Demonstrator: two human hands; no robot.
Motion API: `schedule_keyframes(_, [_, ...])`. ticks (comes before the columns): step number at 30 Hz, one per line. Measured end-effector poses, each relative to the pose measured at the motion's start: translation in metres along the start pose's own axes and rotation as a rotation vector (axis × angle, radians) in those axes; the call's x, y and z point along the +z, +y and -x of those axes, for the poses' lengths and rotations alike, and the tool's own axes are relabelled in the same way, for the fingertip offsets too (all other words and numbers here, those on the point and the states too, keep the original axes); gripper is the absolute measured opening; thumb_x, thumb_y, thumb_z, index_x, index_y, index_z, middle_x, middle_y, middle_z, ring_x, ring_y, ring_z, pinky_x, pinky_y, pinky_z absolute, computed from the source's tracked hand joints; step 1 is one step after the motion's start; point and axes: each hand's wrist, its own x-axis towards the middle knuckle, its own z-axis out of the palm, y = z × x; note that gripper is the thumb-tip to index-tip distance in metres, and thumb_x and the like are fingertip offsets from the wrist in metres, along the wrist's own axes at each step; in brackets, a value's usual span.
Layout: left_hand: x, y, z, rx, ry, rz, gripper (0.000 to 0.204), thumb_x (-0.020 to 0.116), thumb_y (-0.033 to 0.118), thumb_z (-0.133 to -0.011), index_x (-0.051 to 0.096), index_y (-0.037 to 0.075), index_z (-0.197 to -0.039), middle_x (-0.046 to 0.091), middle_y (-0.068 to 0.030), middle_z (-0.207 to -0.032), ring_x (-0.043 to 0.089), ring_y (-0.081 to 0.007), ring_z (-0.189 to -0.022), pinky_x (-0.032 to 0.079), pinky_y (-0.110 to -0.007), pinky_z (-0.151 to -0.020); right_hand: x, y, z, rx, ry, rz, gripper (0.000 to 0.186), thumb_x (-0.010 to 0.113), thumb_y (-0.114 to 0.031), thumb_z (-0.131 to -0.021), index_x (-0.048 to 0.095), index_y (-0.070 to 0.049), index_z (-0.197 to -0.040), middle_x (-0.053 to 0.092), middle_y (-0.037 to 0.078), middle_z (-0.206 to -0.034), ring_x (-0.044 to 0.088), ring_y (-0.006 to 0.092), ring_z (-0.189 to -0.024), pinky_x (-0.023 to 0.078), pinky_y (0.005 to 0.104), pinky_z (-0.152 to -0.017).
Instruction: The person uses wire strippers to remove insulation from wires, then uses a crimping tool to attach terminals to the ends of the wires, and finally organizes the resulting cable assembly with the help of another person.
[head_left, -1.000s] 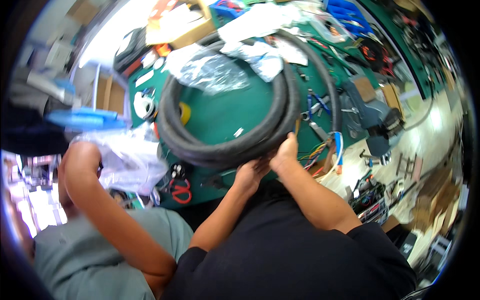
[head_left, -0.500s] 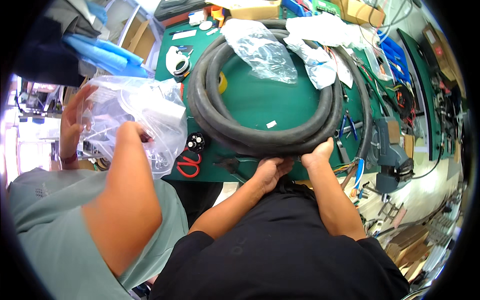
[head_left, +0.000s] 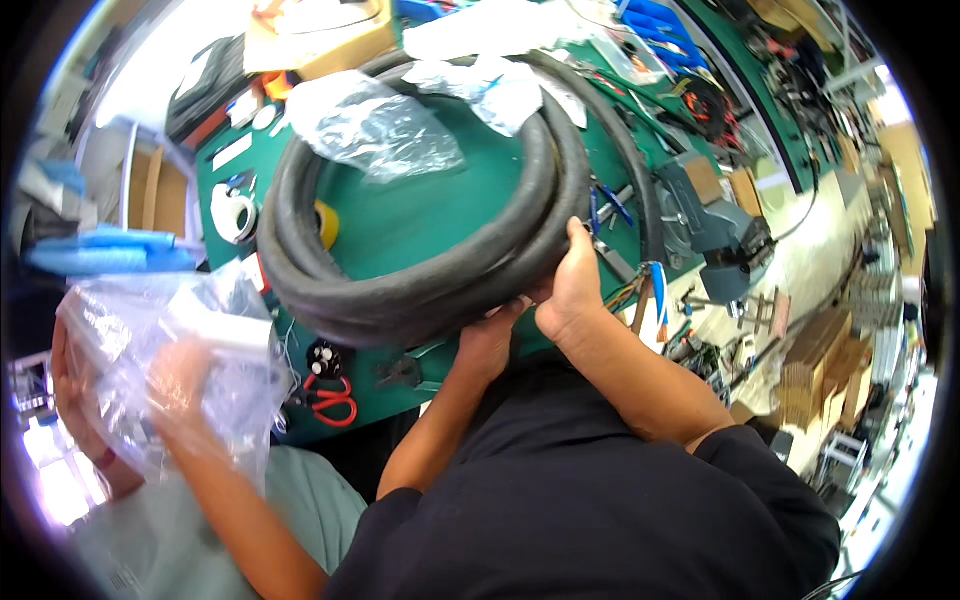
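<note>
A big coil of thick black cable lies on the green-topped table, its near side toward my body. My right hand grips the coil's near right side, the thumb up along its outer face. Close beside it, my left hand holds the near edge from below, its fingers partly hidden under the cable. A crumpled clear plastic bag and a white plastic bag lie over the far part of the coil. The cable's free end, with blue and brown cores bared, hangs near the table's right edge.
At the left a co-worker's hands are inside and around a clear bag. Red-handled scissors, a round black connector and a crimping tool lie near the front edge. A bench vise stands at the right.
My view has swung to the right, shifting the table leftward in it. My right hand has gone further up the coil's side, and the near edge appears slightly raised. The co-worker's bag has moved nearer them.
</note>
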Motion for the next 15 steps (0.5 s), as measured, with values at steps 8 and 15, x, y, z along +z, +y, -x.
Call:
schedule_keyframes(8, [0.020, 0.057, -0.007, -0.034, -0.117, 0.296, 0.052, 0.061, 0.017, -0.088, 0.049, 0.012, -0.138, 0.046, -0.0044, -0.147, 0.032, -0.0284, -0.143, 0.035, -0.054, -0.107, -0.066, -0.012, -0.071, -0.466, 0.198, 0.993, 0.036, 0.058, -0.030, -0.091, 0.063, 0.003, -0.104, 0.067, 0.015, -0.100, 0.063, 0.0288, -0.092, 0.050, 0.0390, -0.077])
schedule_keyframes(15, [0.020, 0.061, -0.004, -0.095, -0.153, 0.291, 0.057, 0.059, 0.014, -0.088, 0.044, 0.009, -0.143, 0.045, -0.0100, -0.147, 0.035, -0.0309, -0.141, 0.036, -0.054, -0.106, -0.054, 0.016, -0.129, -0.580, 0.590, 1.668, 0.066, 0.068, -0.024, -0.081, 0.037, 0.003, -0.133, 0.048, 0.022, -0.128, 0.048, 0.0388, -0.119, 0.042, 0.0497, -0.101])
